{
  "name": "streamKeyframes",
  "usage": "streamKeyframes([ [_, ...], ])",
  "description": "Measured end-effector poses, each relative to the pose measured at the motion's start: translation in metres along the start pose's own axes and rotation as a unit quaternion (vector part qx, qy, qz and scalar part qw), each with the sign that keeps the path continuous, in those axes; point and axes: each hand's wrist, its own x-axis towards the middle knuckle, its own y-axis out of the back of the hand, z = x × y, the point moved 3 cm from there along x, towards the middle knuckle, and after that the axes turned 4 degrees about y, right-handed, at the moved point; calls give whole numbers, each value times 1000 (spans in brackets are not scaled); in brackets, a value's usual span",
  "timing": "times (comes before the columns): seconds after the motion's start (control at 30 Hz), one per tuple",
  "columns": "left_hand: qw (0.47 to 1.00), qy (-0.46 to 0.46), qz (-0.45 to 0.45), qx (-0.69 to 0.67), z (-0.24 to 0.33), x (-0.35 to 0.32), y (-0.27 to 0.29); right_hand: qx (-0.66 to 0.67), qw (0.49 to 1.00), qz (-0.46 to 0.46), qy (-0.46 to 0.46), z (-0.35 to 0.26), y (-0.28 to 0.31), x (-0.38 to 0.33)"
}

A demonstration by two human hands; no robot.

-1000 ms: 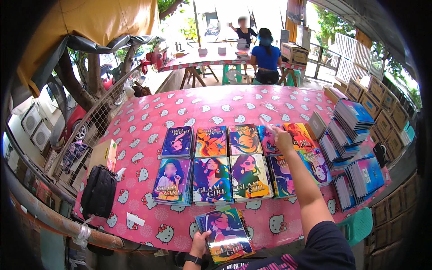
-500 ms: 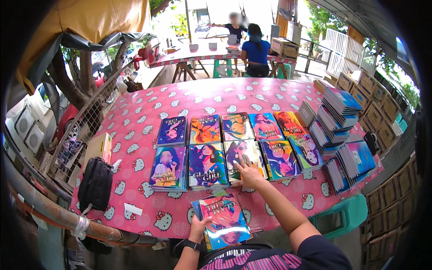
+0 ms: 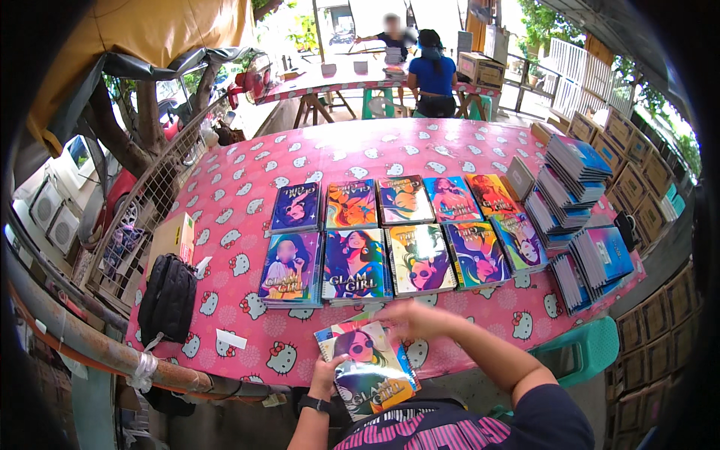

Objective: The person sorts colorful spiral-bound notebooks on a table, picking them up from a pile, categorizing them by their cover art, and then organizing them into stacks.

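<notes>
My left hand (image 3: 324,376) grips a small bundle of spiral notebooks (image 3: 372,369) by its left side, close to my body. The top one has a pale cover with a figure in dark round glasses. My right hand (image 3: 412,321), smeared by motion, is just beyond the bundle's far edge; its fingers cannot be made out. Beyond it, stacks of spiral notebooks stand in two rows, with a pale-covered stack (image 3: 421,259) in the middle of the near row. Left of that are a blue-and-purple stack (image 3: 357,262) and a purple stack (image 3: 291,266).
Piles of blue notebooks (image 3: 564,184) rise at the table's right. A black bag (image 3: 169,300) and a cardboard box (image 3: 172,241) lie at left, near a white paper slip (image 3: 231,339). A green stool (image 3: 581,351) stands at right. Two people are at another table (image 3: 289,88).
My right hand has drawn back from the middle near stack toward the bundle. A pale-covered notebook now tops the bundle, instead of a pink-and-blue one. The middle stack's top cover now looks upside down.
</notes>
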Motion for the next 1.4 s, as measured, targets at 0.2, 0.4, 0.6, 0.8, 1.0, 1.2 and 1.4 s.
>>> streamKeyframes([
  [0.2,998,-50,36,26,10,-7,-21,-349,889,275,-106,154,119,86],
  [0.4,994,-47,91,40,7,-11,-14,-448,877,132,-117,245,137,121],
  [0.6,996,-42,70,42,6,-1,-19,-365,884,293,-12,235,167,89],
  [0.8,986,-26,-33,-161,15,-11,-15,32,999,44,4,45,106,53],
  [1.0,999,2,29,-12,-1,-1,0,-319,944,62,-58,71,12,85],
  [1.2,996,-21,65,-62,4,-18,22,-162,983,74,38,85,-28,85],
  [1.4,983,-37,-50,-170,22,-20,9,-299,946,115,40,50,-29,81],
])
